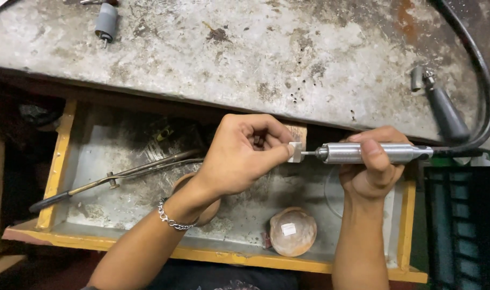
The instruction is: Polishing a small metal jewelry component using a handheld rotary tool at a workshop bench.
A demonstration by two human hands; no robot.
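1. Your left hand [239,156] pinches a small pale block [295,152] between thumb and fingertips, over the open drawer [62,156] just below the worktop's [288,59] front edge.
2. Your right hand [371,172] is wrapped around the metal grinder handpiece [371,153], its tip touching the block's right face.
3. Keep the tip square to that face, press lightly, and keep your fingertips behind the contact.
4. The block looks whitish, squarish and flat-sided; finer detail is too small to tell.
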